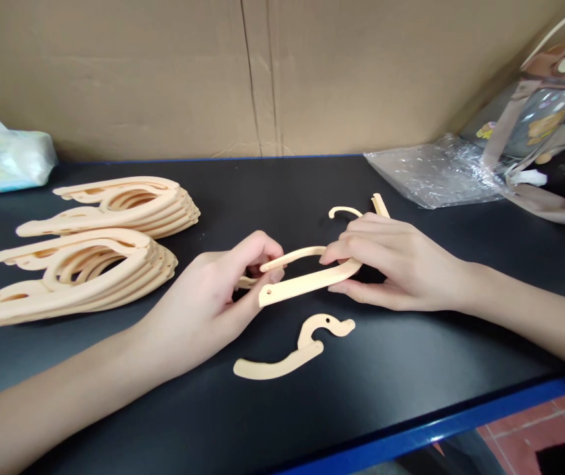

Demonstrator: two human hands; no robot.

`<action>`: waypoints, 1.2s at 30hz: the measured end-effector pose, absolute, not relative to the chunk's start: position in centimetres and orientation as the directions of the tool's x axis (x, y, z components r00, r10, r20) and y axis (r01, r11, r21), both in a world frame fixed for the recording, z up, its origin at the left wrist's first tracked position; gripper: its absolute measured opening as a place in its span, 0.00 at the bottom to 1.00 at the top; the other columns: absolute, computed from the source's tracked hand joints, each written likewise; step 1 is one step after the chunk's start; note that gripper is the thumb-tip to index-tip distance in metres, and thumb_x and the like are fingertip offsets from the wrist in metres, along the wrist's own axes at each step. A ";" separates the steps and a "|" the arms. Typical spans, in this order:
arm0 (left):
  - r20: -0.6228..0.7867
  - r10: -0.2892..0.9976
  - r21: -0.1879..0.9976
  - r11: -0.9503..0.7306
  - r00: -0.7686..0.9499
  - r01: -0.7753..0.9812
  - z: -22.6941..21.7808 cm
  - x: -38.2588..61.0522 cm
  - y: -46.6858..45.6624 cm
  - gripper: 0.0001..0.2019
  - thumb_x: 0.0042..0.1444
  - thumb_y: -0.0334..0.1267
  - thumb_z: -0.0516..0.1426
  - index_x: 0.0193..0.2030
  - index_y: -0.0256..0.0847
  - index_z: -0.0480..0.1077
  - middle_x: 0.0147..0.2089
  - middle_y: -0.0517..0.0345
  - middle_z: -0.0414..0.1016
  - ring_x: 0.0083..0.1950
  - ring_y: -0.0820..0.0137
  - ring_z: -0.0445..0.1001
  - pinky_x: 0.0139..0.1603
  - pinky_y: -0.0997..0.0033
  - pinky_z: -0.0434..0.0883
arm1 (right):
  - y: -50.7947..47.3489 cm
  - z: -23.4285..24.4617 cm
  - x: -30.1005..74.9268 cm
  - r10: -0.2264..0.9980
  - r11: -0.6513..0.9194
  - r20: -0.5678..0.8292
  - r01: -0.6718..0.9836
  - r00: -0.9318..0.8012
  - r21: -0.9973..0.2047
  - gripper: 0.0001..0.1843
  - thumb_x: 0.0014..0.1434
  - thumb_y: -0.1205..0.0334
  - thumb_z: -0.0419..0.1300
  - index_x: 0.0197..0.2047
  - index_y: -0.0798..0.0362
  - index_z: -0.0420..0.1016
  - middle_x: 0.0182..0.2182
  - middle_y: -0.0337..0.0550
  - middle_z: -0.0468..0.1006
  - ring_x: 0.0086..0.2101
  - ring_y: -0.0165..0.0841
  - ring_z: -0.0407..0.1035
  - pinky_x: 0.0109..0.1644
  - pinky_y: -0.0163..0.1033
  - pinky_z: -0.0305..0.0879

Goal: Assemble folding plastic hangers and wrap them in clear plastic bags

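Observation:
Both hands meet over the middle of the black table, on a beige plastic folding hanger (307,280). My left hand (213,284) has its thumb and fingers closed at the hanger's left end, where a further beige tip shows between them. My right hand (386,260) is wrapped round the hanger's right bend; its fingers hide part of it. Past that hand, a thin curved hook (344,212) and a short beige strip (380,204) stick out; I cannot tell whether they join the held hanger. Just in front lies a loose hanger piece (282,365), a hook joined to a curved arm.
Two stacks of folded hangers, a rear one (164,214) and a front one (138,277), lie at left. A tissue pack (10,161) sits behind them. At right are a clear plastic bag (431,175) and a strapped bottle (534,112). Cardboard (164,79) stands along the back.

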State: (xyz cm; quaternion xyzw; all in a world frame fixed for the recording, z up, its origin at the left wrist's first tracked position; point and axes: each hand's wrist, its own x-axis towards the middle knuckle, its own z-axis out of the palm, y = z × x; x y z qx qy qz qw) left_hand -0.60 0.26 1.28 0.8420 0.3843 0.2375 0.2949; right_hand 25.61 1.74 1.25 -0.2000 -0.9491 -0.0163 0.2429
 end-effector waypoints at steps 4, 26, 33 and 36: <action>0.181 0.829 0.682 -0.494 0.529 0.540 1.4 -0.5 0.0 0.07 0.71 0.43 0.47 0.44 0.44 0.63 0.33 0.66 0.73 0.30 0.74 0.71 0.28 0.77 0.67 | 1.7 1.3 25.7 0.378 0.917 0.446 0.394 -0.811 -0.060 0.14 0.70 0.55 0.57 0.46 0.59 0.74 0.29 0.40 0.74 0.29 0.31 0.64 0.37 0.36 0.60; 0.315 0.751 0.577 -0.637 0.580 0.511 1.6 -0.5 0.2 0.17 0.72 0.42 0.49 0.39 0.39 0.76 0.32 0.65 0.70 0.30 0.78 0.69 0.32 0.78 0.63 | 1.5 1.3 25.7 0.357 0.926 0.427 0.375 -0.831 -0.043 0.15 0.70 0.57 0.56 0.49 0.59 0.76 0.28 0.39 0.75 0.28 0.30 0.64 0.34 0.36 0.58; 0.330 0.802 0.598 -0.586 0.498 0.547 1.4 -0.3 0.1 0.11 0.71 0.41 0.50 0.45 0.43 0.73 0.27 0.70 0.67 0.25 0.79 0.64 0.26 0.78 0.61 | 1.5 1.4 25.7 0.358 0.926 0.424 0.375 -0.832 -0.044 0.15 0.72 0.58 0.54 0.49 0.58 0.77 0.28 0.39 0.76 0.28 0.30 0.65 0.33 0.35 0.57; 0.313 0.814 0.592 -0.570 0.489 0.570 1.4 -0.3 0.1 0.10 0.71 0.41 0.50 0.46 0.44 0.71 0.24 0.72 0.63 0.21 0.80 0.59 0.23 0.79 0.59 | 1.5 1.4 25.6 0.355 0.925 0.428 0.379 -0.831 -0.032 0.14 0.72 0.58 0.53 0.49 0.57 0.77 0.29 0.39 0.77 0.28 0.30 0.66 0.34 0.35 0.59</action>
